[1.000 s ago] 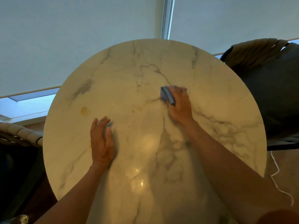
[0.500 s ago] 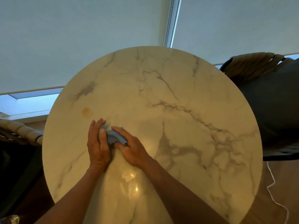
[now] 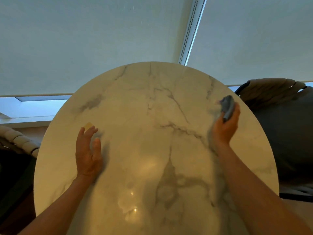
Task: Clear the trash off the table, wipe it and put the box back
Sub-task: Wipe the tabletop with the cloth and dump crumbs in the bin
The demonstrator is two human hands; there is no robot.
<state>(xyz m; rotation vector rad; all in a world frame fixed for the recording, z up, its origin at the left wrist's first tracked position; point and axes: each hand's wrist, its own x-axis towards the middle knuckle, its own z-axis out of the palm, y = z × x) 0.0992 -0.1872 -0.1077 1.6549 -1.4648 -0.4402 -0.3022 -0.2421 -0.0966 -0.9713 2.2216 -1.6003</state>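
Note:
A round white marble table [image 3: 152, 102] with grey veins fills the view. My right hand [image 3: 225, 128] grips a bunched blue-grey cloth [image 3: 227, 106] near the table's right rim. The cloth is blurred with motion. My left hand [image 3: 88, 153] lies flat on the left part of the tabletop with its fingers straight and spread. A small yellowish stain [image 3: 88, 125] marks the marble just beyond my left fingertips. No box and no trash are in view.
A dark chair with a woven tan back [image 3: 277, 92] stands close to the table's right rim. Another woven chair edge [image 3: 18, 139] shows at the left. White roller blinds with a bead chain [image 3: 191, 31] hang behind the table.
My right hand swept the cloth from beside my left hand across to the table's right rim. My left hand stayed flat in place. The camera tilted up a little.

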